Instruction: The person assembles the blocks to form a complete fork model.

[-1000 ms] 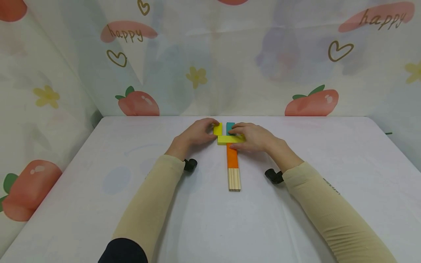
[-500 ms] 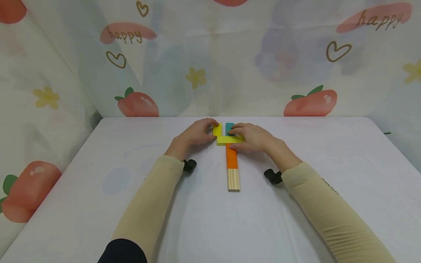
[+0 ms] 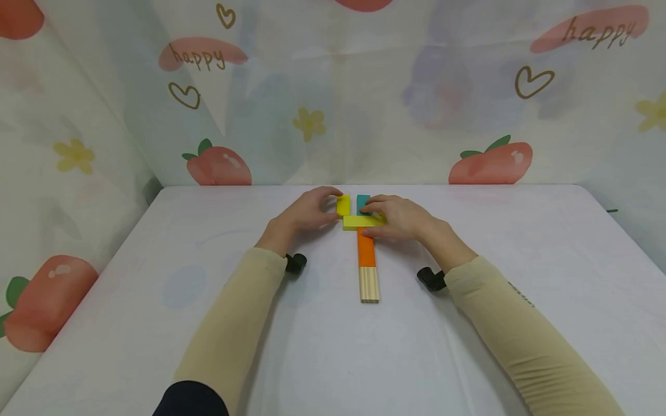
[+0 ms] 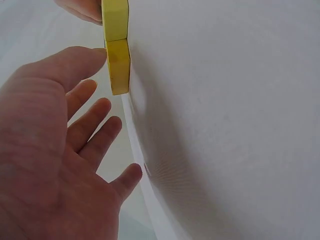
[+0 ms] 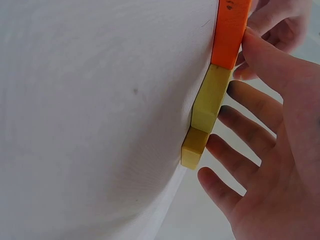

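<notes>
Painted wooden blocks lie flat near the table's far edge. A pale yellow block [image 3: 359, 222] lies crosswise between a teal block [image 3: 362, 200] and an orange block [image 3: 366, 248]. One yellow block [image 3: 343, 205] sits at its left end; another yellow block [image 5: 195, 147] shows beyond its right end in the right wrist view. My left hand [image 3: 309, 209] is beside the left yellow block, thumb tip at its edge, other fingers spread and apart from it. My right hand [image 3: 400, 216] covers the crosswise block's right end, its thumb at the orange block and loose fingertips along the yellow blocks.
A striped bare-wood block [image 3: 370, 285] continues the row below the orange one. The white-covered table [image 3: 312, 346] meets a printed cloth backdrop [image 3: 354, 86] just behind the blocks. Black wrist cameras hang below both wrists.
My left hand has drawn back slightly, its forearm shifting left and its index fingertip off the top of the yellow block. The right hand and the blocks stay in place.
</notes>
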The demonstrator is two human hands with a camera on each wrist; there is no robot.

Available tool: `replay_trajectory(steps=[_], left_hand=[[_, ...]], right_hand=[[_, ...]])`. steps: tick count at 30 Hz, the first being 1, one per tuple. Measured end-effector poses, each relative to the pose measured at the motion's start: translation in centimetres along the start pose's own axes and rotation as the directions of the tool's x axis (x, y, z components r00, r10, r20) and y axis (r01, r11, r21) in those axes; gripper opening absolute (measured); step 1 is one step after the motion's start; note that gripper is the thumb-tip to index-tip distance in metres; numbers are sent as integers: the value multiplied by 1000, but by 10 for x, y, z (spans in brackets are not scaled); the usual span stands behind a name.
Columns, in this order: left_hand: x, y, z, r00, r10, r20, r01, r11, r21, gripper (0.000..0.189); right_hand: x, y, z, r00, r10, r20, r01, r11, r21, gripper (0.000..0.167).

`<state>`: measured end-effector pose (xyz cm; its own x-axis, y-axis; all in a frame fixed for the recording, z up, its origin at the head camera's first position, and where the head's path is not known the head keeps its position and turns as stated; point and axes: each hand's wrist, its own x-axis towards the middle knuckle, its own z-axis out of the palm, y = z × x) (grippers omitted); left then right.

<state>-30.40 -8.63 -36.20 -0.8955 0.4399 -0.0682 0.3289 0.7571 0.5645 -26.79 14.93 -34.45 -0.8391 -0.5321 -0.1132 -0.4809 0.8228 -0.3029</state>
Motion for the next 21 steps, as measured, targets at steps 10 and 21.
replay_trajectory(steps=[10,21], left_hand=[[-3,0,-1,998,53,-37,-53,999,-5,52],[-10,3,-2,995,82,-50,-81,997,22,52]], right_hand=[[-1,1,0,1000,6,-7,-6,1000,17,60],[1,-2,-4,1000,0,0,0,999,49,60]])
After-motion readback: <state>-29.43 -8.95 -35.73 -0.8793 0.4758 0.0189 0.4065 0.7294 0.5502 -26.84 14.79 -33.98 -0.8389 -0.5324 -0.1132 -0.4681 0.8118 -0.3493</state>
